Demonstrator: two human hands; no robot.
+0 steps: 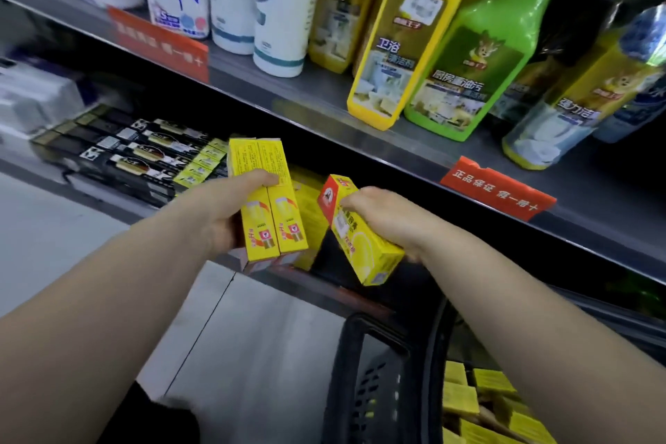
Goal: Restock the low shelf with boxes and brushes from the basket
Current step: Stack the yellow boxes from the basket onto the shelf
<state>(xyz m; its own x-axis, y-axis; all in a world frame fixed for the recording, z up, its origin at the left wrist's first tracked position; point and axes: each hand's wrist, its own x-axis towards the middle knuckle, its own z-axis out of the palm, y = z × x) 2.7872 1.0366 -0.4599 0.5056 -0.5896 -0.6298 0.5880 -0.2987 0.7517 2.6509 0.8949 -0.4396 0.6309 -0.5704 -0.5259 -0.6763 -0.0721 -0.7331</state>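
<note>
My left hand (223,213) grips two long yellow boxes (268,198) side by side, held upright in front of the low shelf (108,187). My right hand (385,216) holds a third yellow box (360,238) with a red end, tilted, just right of the pair. Behind the held boxes, more yellow boxes (306,198) stand on the low shelf. The black basket (364,382) sits at the bottom right, with several yellow boxes (493,404) inside it. No brushes are visible.
Black and yellow packaged items (137,151) lie in rows on the low shelf at the left. The shelf above (324,101) carries white, yellow and green cleaner bottles (465,58) and red price tags (497,191). A grey floor (259,346) lies below.
</note>
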